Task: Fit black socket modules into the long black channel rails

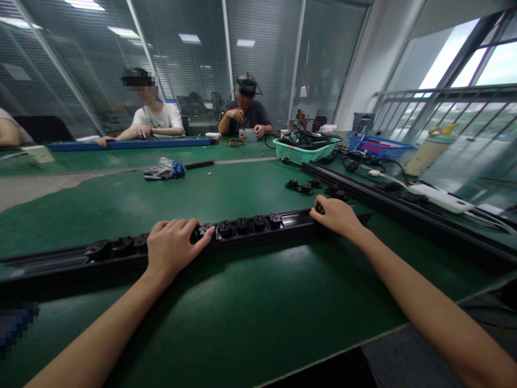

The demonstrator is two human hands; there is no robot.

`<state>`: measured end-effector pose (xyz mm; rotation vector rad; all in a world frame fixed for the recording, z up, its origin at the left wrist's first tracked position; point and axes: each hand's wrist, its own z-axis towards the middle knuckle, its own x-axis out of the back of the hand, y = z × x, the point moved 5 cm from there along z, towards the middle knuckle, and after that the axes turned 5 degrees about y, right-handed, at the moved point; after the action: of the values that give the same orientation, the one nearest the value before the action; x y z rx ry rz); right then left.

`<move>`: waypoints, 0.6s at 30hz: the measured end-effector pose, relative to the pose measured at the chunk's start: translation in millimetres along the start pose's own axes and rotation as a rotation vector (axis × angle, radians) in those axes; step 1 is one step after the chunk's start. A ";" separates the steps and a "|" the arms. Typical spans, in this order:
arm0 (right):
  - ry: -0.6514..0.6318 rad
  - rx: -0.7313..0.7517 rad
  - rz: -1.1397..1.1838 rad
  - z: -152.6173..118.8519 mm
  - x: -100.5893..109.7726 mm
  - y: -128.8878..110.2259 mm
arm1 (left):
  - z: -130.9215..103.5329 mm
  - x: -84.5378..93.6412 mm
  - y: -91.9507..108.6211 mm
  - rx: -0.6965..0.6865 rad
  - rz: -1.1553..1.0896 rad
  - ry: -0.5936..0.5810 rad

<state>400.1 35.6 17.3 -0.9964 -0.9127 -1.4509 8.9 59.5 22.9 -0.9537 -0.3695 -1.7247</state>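
A long black channel [246, 241] lies across the green table in front of me, with a row of black socket modules [242, 224] seated in it. My left hand [172, 242] is closed over the channel's middle, its thumb by one of the modules and its palm hiding others. At the channel's right end, my right hand [337, 215] pinches a small black socket module [320, 208], mostly covered by the fingers. Between that hand and the row, a stretch of bare shiny channel shows. Several loose socket modules [305, 187] lie behind the right hand.
A second black channel [388, 207] runs along the right side, beside a white power strip [440, 198]. Farther back are a green basket [297, 153] of cables, a blue basket [382, 148], a bottle [430, 151] and gloves [163, 169]. Two people sit opposite.
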 end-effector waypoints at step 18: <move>-0.023 0.003 -0.067 0.7 0.6 5.1 | 1.0 1.1 0.8 0.001 0.005 0.005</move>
<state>405.2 35.5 18.2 -0.9905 -0.9730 -1.4963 9.9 59.2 24.2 -0.9485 -0.3643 -1.7217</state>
